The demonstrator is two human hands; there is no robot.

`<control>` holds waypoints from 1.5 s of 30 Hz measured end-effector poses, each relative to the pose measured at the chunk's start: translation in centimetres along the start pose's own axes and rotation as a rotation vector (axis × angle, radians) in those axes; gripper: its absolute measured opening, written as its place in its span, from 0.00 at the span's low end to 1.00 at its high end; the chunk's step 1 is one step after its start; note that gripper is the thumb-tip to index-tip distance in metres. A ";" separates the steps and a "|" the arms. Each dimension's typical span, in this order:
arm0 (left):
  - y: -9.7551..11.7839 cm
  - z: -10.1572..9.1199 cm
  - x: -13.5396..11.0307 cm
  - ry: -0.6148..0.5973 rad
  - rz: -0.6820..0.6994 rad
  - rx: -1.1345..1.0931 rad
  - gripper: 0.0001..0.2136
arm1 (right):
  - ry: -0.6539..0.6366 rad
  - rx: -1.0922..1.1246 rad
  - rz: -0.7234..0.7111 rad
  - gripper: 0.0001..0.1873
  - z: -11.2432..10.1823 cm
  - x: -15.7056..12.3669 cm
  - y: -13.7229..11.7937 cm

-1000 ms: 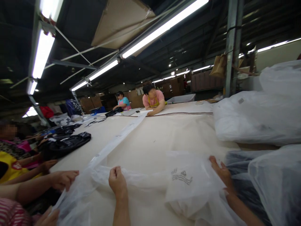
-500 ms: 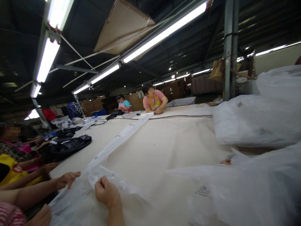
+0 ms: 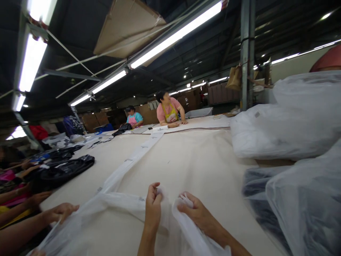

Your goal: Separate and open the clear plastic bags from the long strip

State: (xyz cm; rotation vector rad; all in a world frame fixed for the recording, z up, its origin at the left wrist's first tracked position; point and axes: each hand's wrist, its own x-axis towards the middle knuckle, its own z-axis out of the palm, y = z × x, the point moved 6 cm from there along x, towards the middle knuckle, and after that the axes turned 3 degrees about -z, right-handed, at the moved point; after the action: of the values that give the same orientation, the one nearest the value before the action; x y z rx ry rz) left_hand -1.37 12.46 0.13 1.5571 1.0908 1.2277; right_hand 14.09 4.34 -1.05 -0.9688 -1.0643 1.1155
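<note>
My left hand [image 3: 153, 204] is closed in a pinch on thin white translucent plastic, just above the table. Close by on its right, my right hand [image 3: 195, 211] grips a gathered edge of a white plastic bag [image 3: 188, 227], which hangs down toward me. A gap separates the two hands. Where the plastic in my left hand begins and ends is hard to make out. A long printed strip of plastic bags [image 3: 125, 165] runs from near my hands to the table's far side.
On the left, a co-worker's hand [image 3: 62, 212] holds more plastic. Black bundles [image 3: 68, 169] lie beyond it. Stuffed white bags [image 3: 282, 131] are piled on the right, with a dark-filled bag [image 3: 301, 202] nearer. Another person [image 3: 170, 110] leans on the pale table [image 3: 202, 160] opposite.
My right hand has come in from the right to the middle with plastic in it. My left hand has moved right, beside it. Plastic at the right has shifted, showing a dark-filled bag.
</note>
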 end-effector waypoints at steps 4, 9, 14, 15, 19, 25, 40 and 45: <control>0.9 2.8 -1.3 -0.197 0.020 0.047 0.18 | 0.041 0.055 0.063 0.43 0.3 0.2 0.6; 1.2 4.8 -2.4 -0.375 0.030 -0.032 0.23 | 0.018 -0.060 0.021 0.36 0.0 0.3 1.1; 1.7 5.2 -2.8 -0.359 0.084 0.098 0.23 | 0.043 -0.327 -0.165 0.17 -0.5 -0.1 -0.3; 1.7 5.2 -2.8 -0.360 0.087 0.130 0.23 | 0.066 -0.366 -0.177 0.16 -0.6 -0.1 -0.4; 1.7 4.1 -2.3 -0.331 0.120 0.325 0.21 | 0.148 -0.416 -0.192 0.17 -1.5 -0.1 -0.3; 2.0 -0.1 -0.7 -0.166 0.211 0.672 0.11 | 0.388 -0.277 -0.041 0.29 -4.7 0.7 1.0; 2.3 -2.5 -0.9 -0.234 0.060 0.323 0.09 | 0.517 -0.413 -0.191 0.27 -10.4 1.1 -1.0; 1.8 -1.8 -1.0 -0.314 0.004 0.195 0.07 | 0.538 -0.415 -0.188 0.26 -10.6 1.1 -0.9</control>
State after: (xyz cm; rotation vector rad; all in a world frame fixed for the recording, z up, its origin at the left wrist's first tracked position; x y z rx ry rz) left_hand -3.02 11.26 1.89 1.8283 1.0221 0.8604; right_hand 24.73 4.51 -2.32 -1.3682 -0.9263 0.4378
